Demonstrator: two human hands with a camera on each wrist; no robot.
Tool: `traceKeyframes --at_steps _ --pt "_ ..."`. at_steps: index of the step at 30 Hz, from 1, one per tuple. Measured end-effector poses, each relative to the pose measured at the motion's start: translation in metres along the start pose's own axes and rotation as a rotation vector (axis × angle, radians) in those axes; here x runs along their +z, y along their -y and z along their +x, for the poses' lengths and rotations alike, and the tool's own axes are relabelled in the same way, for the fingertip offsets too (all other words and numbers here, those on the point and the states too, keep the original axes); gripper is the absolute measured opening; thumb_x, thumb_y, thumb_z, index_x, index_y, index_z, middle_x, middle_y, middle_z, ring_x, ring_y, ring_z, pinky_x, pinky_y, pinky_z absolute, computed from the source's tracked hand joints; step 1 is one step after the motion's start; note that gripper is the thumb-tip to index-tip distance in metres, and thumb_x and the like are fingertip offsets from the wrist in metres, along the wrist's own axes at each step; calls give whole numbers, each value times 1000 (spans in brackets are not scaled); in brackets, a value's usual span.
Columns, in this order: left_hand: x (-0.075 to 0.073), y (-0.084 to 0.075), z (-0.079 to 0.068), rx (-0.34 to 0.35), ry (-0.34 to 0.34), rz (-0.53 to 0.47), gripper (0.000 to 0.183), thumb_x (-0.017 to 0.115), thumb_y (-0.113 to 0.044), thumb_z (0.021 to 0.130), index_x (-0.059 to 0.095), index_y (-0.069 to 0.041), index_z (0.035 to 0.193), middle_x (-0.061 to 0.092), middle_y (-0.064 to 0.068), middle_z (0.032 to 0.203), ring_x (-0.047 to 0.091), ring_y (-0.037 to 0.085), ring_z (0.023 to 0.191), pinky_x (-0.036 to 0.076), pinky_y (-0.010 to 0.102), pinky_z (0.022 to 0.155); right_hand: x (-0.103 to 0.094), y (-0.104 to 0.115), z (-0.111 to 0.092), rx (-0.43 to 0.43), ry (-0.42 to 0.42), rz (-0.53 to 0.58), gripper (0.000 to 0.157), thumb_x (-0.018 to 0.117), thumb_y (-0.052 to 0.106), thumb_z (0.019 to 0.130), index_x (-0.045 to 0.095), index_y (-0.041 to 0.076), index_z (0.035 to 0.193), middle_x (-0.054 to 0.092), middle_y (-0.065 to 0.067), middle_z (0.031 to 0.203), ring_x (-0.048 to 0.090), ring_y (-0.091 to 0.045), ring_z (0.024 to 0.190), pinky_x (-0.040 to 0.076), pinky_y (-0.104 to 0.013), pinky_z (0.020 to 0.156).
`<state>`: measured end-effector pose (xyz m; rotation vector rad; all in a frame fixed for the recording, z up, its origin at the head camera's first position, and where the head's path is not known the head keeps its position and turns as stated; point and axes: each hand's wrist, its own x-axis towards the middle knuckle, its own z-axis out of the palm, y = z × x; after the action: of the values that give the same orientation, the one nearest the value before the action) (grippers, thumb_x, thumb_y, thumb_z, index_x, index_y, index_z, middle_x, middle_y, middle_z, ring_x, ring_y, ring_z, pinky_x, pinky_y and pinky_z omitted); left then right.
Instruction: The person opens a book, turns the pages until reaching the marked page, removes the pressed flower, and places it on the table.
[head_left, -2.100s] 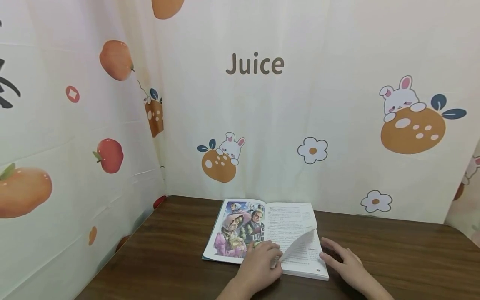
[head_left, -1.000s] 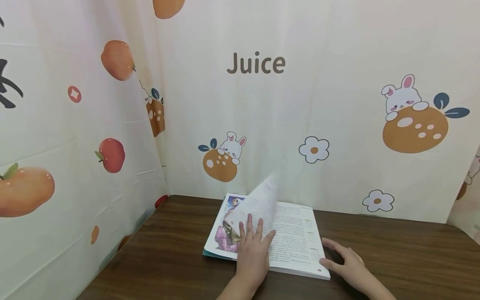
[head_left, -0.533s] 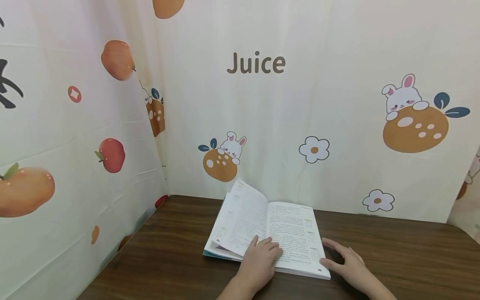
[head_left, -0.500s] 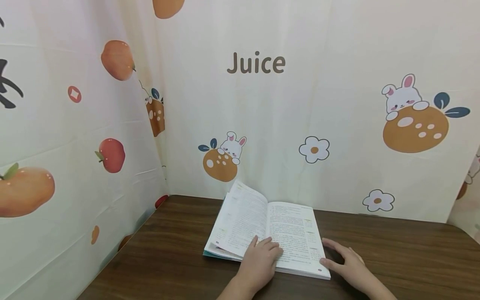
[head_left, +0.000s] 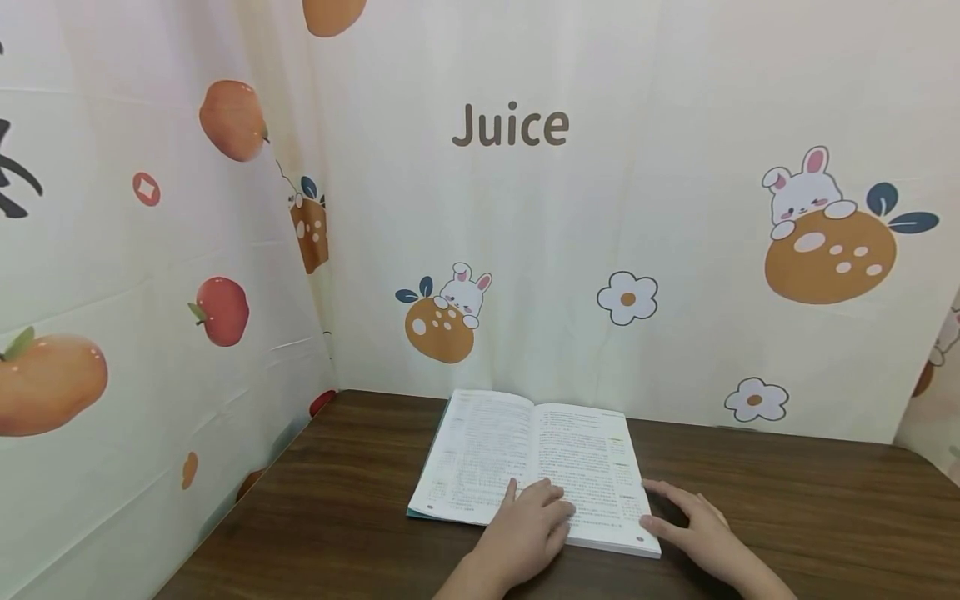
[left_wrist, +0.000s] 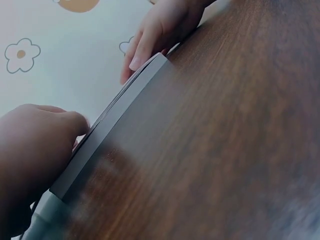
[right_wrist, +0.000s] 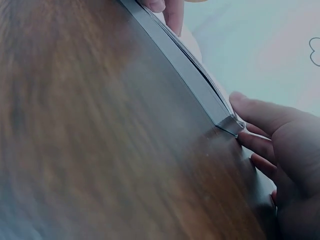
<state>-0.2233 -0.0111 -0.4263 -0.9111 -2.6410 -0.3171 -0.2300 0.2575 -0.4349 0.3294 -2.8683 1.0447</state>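
Observation:
An open book (head_left: 480, 454) lies on the wooden table, with printed text on both visible pages and a teal cover edge at lower left. My left hand (head_left: 525, 533) rests on the lower part of the right page near the middle, fingers loosely bent. At the book's right edge is my right hand (head_left: 697, 533). In the right wrist view, the right thumb (right_wrist: 250, 107) lies at the top of the page corner and other fingers touch the side below, so the hand holds that corner. The left wrist view shows the page block (left_wrist: 112, 122) between both hands.
The dark brown wooden table (head_left: 315, 517) carries the book near its back edge. Behind it hangs a pale curtain (head_left: 525, 217) printed with "Juice", rabbits, flowers and fruit. Another printed curtain (head_left: 150, 333) borders the left side.
The left hand turned a leaf from right to left, covering the colour picture. That leaf has settled flat, and the left hand has shifted slightly right. The right hand stays at the edge.

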Motion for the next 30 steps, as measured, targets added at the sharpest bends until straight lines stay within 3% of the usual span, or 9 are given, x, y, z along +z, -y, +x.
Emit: traceKeyframes --at_steps 7,14,24,30 --pt "2 0 -1 -45 60 -73 35 53 -51 89 62 -29 114 50 -9 126 39 11 126 31 60 99 -4 -4 -2 -36 32 52 60 67 36 81 50 5 130 43 -29 133 30 -51 125 10 -67 98" --pt "1 0 -1 -74 89 -113 41 54 -55 86 62 -29 116 49 -8 129 38 13 127 27 60 101 -3 -4 -1 -37 31 42 63 68 37 80 49 4 131 43 -29 132 31 -51 125 10 -67 98" --pt "4 1 1 -64 46 -104 36 52 -52 89 65 -28 112 53 -8 123 42 11 123 30 60 99 3 0 0 -52 -87 16 64 70 38 79 51 0 128 53 -23 126 40 -46 121 15 -66 97" --pt "3 0 1 -91 42 -117 33 50 -51 90 66 -29 108 54 -10 123 43 12 124 31 59 99 1 3 -1 17 -52 31 60 60 41 87 50 0 130 49 -25 129 35 -48 124 12 -65 100"
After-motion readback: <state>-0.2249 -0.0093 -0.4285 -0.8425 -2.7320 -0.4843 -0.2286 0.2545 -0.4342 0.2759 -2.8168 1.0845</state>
